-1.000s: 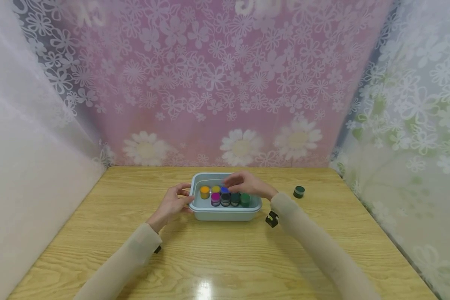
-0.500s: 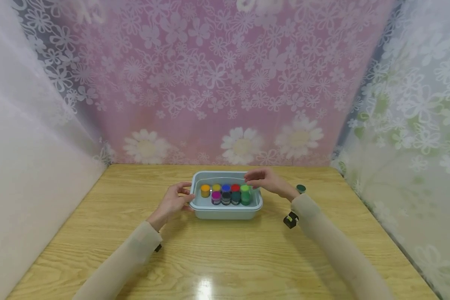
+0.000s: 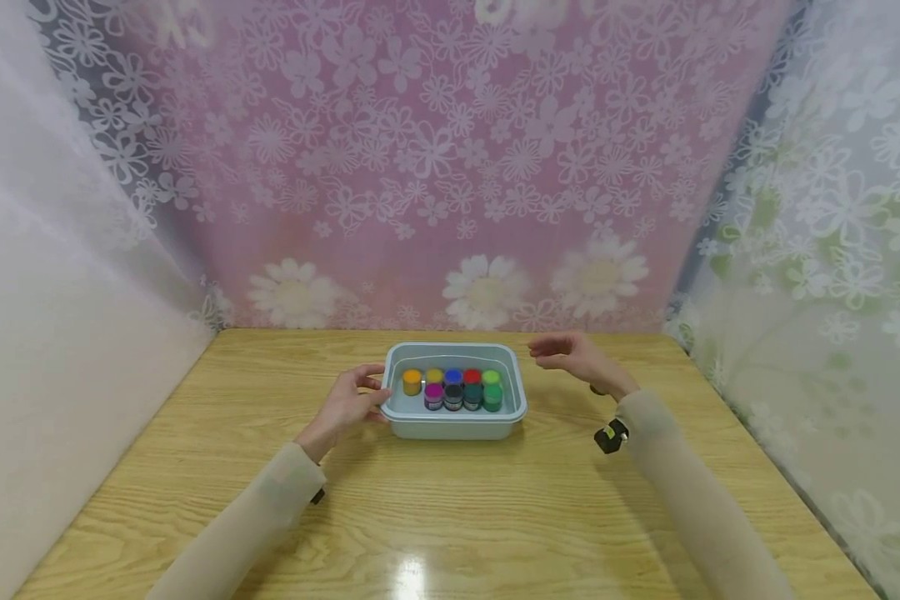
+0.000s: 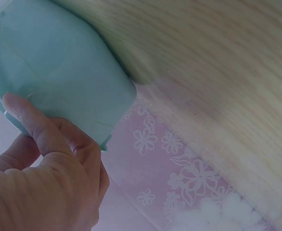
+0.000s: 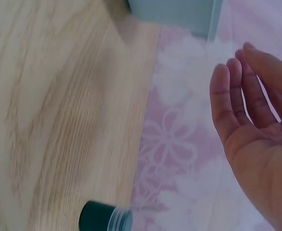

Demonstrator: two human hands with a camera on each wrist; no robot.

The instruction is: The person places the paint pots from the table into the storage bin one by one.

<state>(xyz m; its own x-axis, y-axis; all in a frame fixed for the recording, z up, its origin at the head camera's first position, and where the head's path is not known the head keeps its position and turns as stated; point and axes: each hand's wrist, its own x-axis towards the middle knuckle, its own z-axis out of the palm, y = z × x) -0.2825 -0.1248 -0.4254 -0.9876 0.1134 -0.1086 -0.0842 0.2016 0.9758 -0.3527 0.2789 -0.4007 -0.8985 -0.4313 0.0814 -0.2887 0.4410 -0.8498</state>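
A light blue plastic bin (image 3: 453, 430) stands on the table with two rows of small paint jars in it. An orange jar (image 3: 412, 382), a blue jar (image 3: 453, 380) and a red jar (image 3: 472, 379) are in the back row; a purple jar (image 3: 433, 397) and a green jar (image 3: 492, 397) are in front. My left hand (image 3: 345, 400) grips the bin's left rim between thumb and fingers. Right of the bin, my right hand (image 3: 579, 358) is in the air, fingers loosely bent, holding nothing. A dark green jar (image 5: 100, 216) lies below it, mostly hidden behind the wrist in the head view.
The wooden table (image 3: 435, 517) extends around the bin. A pink flowered curtain (image 3: 420, 167) hangs along its back edge, with pale cloth at both sides. Black wrist cameras sit under both sleeves.
My right hand has moved away from over the jars to the right, out past the bin's edge, uncovering the red and light green jars. My left hand stays on the rim.
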